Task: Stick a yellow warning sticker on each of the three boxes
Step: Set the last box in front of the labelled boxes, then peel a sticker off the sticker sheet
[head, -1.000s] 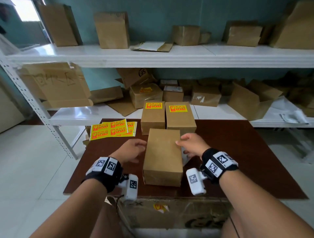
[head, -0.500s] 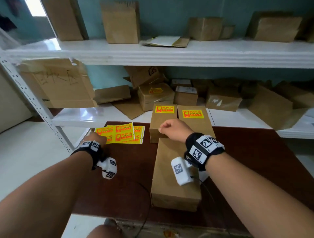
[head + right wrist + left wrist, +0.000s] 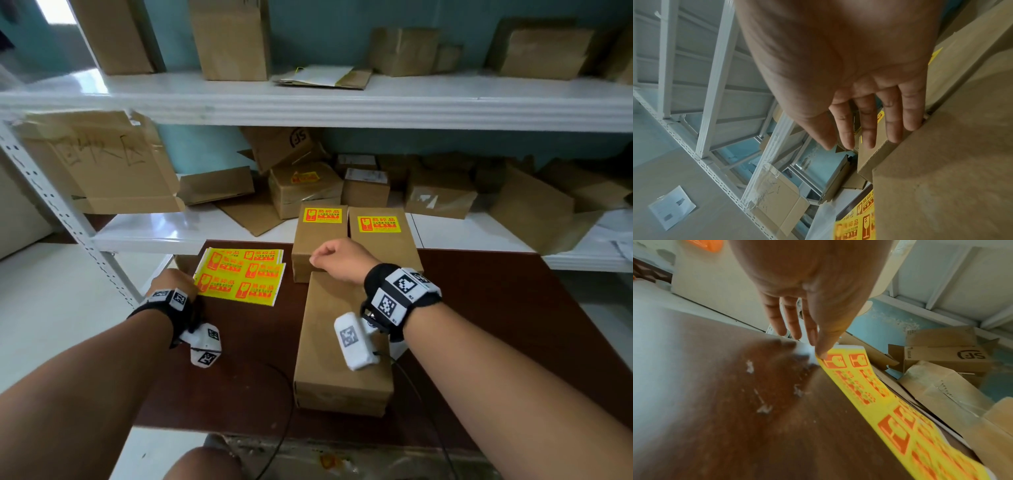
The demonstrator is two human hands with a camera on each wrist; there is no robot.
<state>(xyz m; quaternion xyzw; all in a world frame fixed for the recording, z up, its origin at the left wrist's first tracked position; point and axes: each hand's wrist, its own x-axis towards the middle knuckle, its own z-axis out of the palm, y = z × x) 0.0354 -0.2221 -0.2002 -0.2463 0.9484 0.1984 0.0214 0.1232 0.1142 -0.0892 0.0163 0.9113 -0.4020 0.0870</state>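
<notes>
The left hand, fingers straight, touches the sticker sheets' left corner at ten o'clock on the table; the right hand, fingers extended and holding nothing, hovers over the unlabelled box's far end; two stickered boxes stand at twelve.

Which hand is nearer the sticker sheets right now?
Left. The left hand touches the sticker sheets at their left corner; the right hand is apart, above the boxes.
</notes>
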